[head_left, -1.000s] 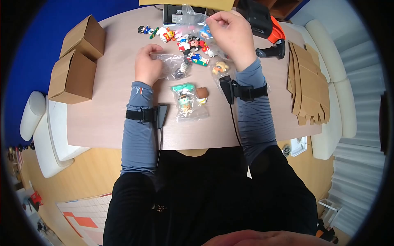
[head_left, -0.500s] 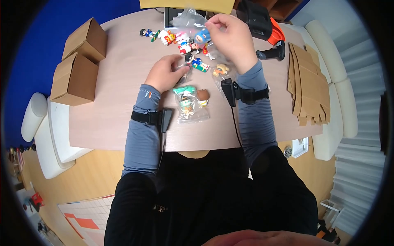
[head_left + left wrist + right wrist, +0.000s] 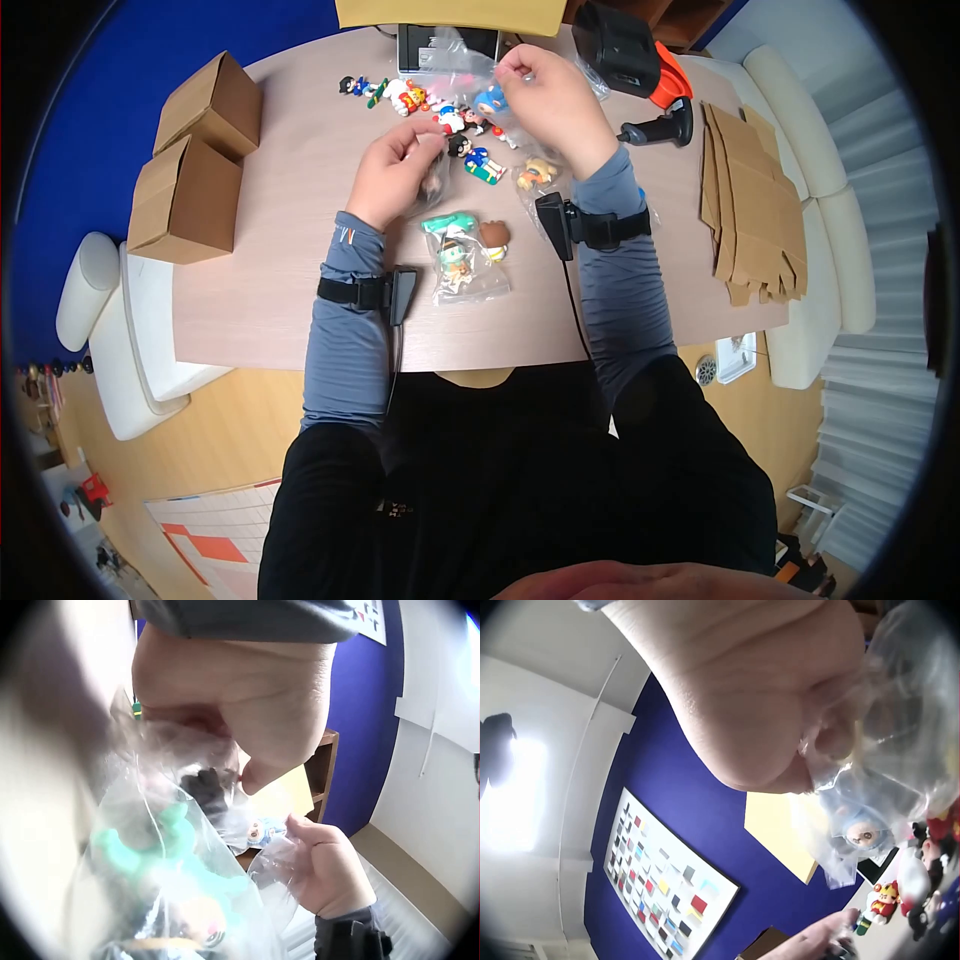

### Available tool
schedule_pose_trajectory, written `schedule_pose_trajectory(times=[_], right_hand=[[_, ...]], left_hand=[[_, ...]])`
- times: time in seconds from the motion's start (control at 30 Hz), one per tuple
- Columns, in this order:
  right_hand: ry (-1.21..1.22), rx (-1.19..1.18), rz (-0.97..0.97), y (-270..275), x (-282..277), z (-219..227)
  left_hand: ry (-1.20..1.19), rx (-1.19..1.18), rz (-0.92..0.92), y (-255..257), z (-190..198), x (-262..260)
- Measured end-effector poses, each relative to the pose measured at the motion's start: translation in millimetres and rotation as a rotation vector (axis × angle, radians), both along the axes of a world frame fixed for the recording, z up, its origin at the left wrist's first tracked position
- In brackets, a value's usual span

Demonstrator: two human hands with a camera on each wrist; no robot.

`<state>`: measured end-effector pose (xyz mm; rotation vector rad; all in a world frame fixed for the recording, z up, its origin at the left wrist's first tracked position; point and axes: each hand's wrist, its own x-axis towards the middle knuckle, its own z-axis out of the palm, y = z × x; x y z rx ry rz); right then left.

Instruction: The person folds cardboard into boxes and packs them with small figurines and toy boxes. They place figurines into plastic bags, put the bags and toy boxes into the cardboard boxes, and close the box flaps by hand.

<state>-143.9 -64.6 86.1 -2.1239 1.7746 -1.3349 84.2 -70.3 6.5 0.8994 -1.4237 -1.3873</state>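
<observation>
My right hand pinches the top of a clear plastic bag with a blue figurine inside, raised over the far part of the table. Lower and to the left, my left hand grips another clear bag that has a dark-coloured figurine in it, partly hidden by the fingers. Just right of that hand lies a loose figurine in a blue jacket. Nearer the body is a bagged teal-and-green figurine, and beside it a brown-topped figurine. A bagged tan figurine lies below my right hand.
Several colourful figurines lie behind the hands. At the back stand a black-and-silver device and a black-and-orange device. Two cardboard boxes stand at the left; flattened cardboard is stacked at the right.
My left hand has moved right and gathered its bag closer in the fingers. The right hand has shifted slightly left and down, still holding the bag with the blue figurine.
</observation>
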Motion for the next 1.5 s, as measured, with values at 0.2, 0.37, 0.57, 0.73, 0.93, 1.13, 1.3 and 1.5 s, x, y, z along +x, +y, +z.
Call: schedule_pose_trajectory(times=[0.2,0.37,0.57,0.73,0.93,1.13,1.3,1.5], right_hand=[[-0.189,0.205,0.013,6.7,5.3,11.7],[-0.334,0.146,0.040,14.7,10.1,22.1],[-0.350,0.227,0.093,12.8,9.9,14.7],[-0.102,0.221,-0.024,2.2,-7.2,-2.3],[-0.165,0.291,0.028,8.2,-0.4,9.5],[0.004,0.146,0.006,3.3,-9.4,-2.1],[-0.006,0.235,0.045,4.9,-4.4,5.3],[-0.001,0.284,0.051,8.4,-2.9,10.4]], left_hand=[[-0.401,0.077,-0.078,1.4,-2.2,6.5],[-0.946,-0.185,-0.069,11.1,18.8,10.1],[-0.617,-0.140,-0.041,-4.1,-13.0,14.5],[-0.371,-0.168,0.101,-4.1,-5.5,10.5],[-0.219,-0.236,0.198,-11.0,-5.6,13.8],[-0.105,-0.393,0.190,0.3,7.4,7.0],[-0.080,-0.424,0.125,3.5,16.1,-0.7],[0.120,-0.197,0.039,-0.9,10.2,2.1]])
